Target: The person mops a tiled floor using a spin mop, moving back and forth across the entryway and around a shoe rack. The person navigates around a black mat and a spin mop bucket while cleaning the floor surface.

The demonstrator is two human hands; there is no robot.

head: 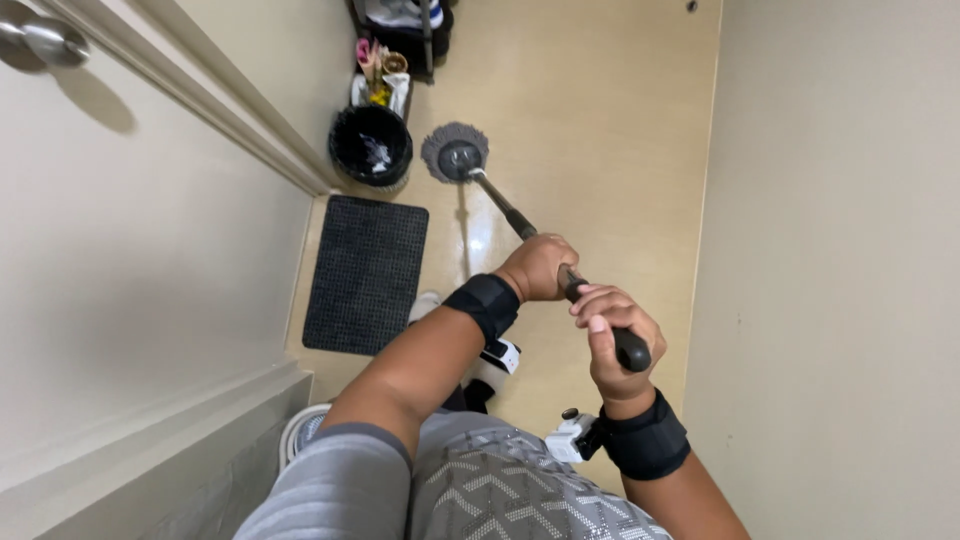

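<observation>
Hands grip the mop handle point(520, 222), left hand point(537, 268) above right hand point(615, 340), round grey mop head point(455, 152) on pale floor point(600, 120) at twelve o'clock beside black bin point(371, 146); wet streak shows mopping underway

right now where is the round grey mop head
In the head view, the round grey mop head rests on the tan floor up centre-left, just right of the black waste bin.

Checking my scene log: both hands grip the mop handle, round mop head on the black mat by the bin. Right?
Not quite. The head view shows the left hand and right hand gripping the mop handle, but the round mop head rests on the bare floor beside the bin, not on the black mat.
</observation>
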